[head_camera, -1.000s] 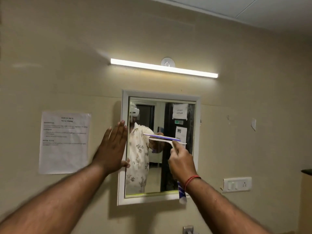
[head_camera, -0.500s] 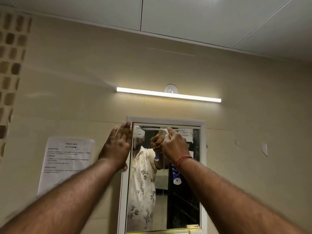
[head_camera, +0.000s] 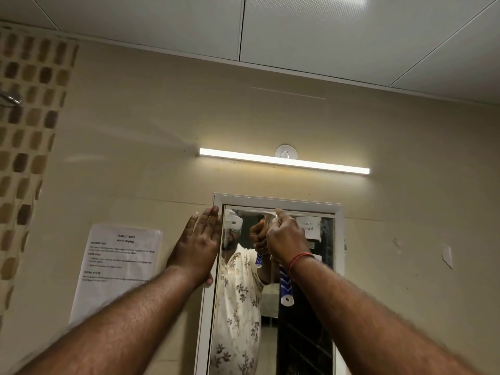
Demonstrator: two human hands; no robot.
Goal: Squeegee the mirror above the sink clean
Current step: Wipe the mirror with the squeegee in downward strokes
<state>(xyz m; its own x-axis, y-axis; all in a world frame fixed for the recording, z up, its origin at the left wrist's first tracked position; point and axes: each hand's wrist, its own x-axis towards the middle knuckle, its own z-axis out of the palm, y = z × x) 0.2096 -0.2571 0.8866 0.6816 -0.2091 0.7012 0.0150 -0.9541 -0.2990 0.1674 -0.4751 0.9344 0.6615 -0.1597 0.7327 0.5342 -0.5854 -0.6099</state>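
A white-framed mirror (head_camera: 339, 239) hangs on the beige wall, its lower part out of view. My right hand (head_camera: 285, 238) is shut on a squeegee (head_camera: 286, 289) with a blue-and-white handle. The squeegee's blade lies against the glass at the mirror's top edge, mostly hidden by my fingers. My left hand (head_camera: 198, 246) rests flat, fingers together, on the wall and the mirror's left frame near the top corner. It holds nothing. The glass reflects a person in a floral shirt.
A lit tube light (head_camera: 284, 161) is mounted just above the mirror. A printed paper sheet (head_camera: 119, 269) is taped to the wall left of my left hand. Brown mosaic tiles (head_camera: 27, 147) cover the far left wall. A torn paper scrap (head_camera: 447, 256) sticks on the right.
My right hand has carried the squeegee from mid-mirror up to the top edge. The view has tilted upward. My left hand stays flat on the left frame.
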